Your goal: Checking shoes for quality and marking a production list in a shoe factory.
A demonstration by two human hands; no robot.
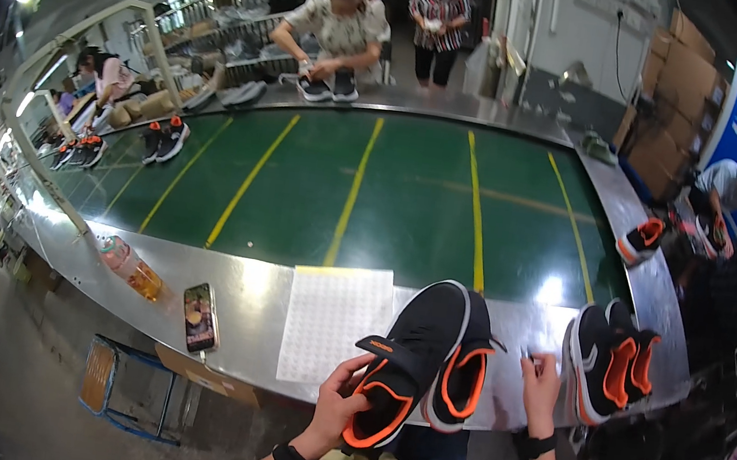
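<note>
A black sneaker [423, 326] with an orange lining and a strap is tilted up over the steel table edge. My left hand [340, 405] grips it at the heel, with the thumb inside the opening. Its matching sneaker [479, 338] stands on the steel just to the right, partly covered by the held one. My right hand [541, 389] is raised between that shoe and another black-and-orange pair [594, 353]. The right fingers are pinched together around something too small to name. Left of the shoes lies a sheet of small white labels [335, 328].
A phone [200, 318] and a drink bottle [132, 269] lie on the steel. Beyond runs a green belt [410, 198] with yellow stripes, carrying shoes at left. A lone sneaker [640, 240] sits on the right rim. A person [344, 27] handles shoes across the belt.
</note>
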